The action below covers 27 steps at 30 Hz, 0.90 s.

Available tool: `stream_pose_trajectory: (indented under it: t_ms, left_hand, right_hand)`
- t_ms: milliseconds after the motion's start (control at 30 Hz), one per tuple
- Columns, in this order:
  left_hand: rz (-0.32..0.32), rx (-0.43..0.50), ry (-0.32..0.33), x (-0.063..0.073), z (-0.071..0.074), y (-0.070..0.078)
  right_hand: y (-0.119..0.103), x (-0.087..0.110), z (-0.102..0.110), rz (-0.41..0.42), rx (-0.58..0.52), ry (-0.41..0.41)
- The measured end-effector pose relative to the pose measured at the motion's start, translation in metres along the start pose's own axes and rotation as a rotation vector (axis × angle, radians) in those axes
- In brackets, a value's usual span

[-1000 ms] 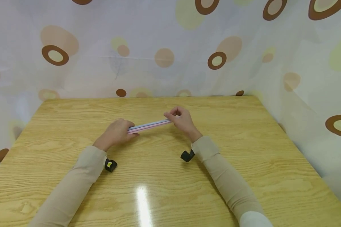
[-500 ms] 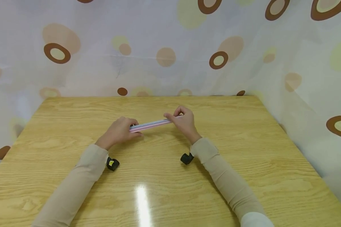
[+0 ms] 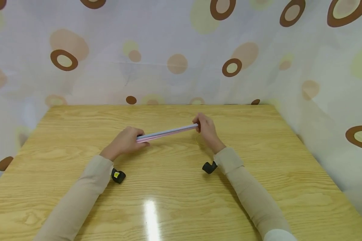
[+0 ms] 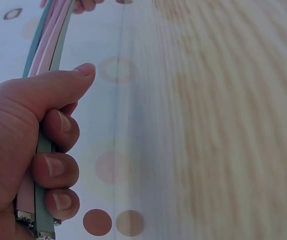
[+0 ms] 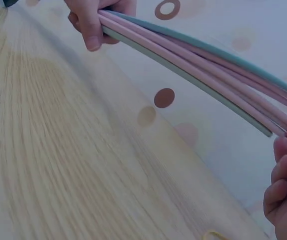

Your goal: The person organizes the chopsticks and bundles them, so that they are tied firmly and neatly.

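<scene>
In the head view, a bundle of pink and blue-green chopsticks [image 3: 169, 132] is held aloft above the table, its right end slightly higher. My left hand [image 3: 125, 143] grips the left end, fingers curled round it; in the left wrist view patterned metallic ends [image 4: 44, 235] poke out below that fist. At the other end my right hand [image 3: 207, 130] has its curled fingers at the tips; its thumb is hidden. The chopsticks [image 5: 198, 62] fan apart slightly toward that hand in the right wrist view. Close to my right hand a thin yellow loop [image 3: 197, 140] shows, like a rubber band; its support is unclear.
A wood-grain table [image 3: 169, 187] spreads beneath both arms. White cloth with brown and beige circles [image 3: 108, 77] hangs behind it and along the sides. Black wrist cameras [image 3: 118, 175] jut out under both cuffs.
My right hand has slid rightward to the chopsticks' tips, which now show; earlier it pinched the bundle farther in. The yellow loop has come into view. My left hand keeps its grip.
</scene>
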<state>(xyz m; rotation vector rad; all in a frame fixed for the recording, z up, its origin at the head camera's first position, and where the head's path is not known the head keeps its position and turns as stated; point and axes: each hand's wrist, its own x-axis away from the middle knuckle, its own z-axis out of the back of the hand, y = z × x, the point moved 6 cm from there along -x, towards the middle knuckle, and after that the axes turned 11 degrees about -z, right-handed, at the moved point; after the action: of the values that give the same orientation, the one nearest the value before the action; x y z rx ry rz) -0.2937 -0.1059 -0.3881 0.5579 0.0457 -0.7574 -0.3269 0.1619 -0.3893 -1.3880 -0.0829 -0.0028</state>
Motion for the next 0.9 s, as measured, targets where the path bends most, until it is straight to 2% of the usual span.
stream_pose_trajectory:
  t_ms: [67, 200, 367, 400, 533, 667, 767, 900]
  left_hand:
    - [0.006, 0.011, -0.005, 0.002, -0.001, -0.001]
    - [0.011, 0.028, -0.006, 0.003, -0.002, -0.004]
    - [0.017, 0.037, -0.004, 0.003, -0.001, -0.005]
    - [0.017, 0.038, -0.003, 0.003, 0.000, -0.005]
    - [0.012, 0.042, 0.013, 0.006, 0.002, -0.004]
    - [0.021, 0.042, 0.022, 0.007, 0.002, -0.005]
    - [0.019, 0.040, 0.019, 0.005, 0.003, -0.004]
    - [0.011, 0.038, 0.005, 0.002, 0.002, 0.000]
  right_hand:
    - [0.005, 0.000, 0.010, -0.021, 0.042, 0.034]
    - [0.017, -0.001, 0.029, -0.055, 0.196, 0.096]
    - [0.030, -0.004, 0.046, -0.072, 0.317, 0.128]
    - [0.032, -0.005, 0.047, -0.091, 0.333, 0.119]
    - [0.034, -0.004, 0.047, -0.138, 0.521, 0.044]
    - [0.029, -0.002, 0.040, -0.072, 0.727, -0.028]
    - [0.026, -0.001, 0.035, -0.006, 0.845, -0.038]
    - [0.026, 0.002, 0.031, 0.012, 0.921, -0.059]
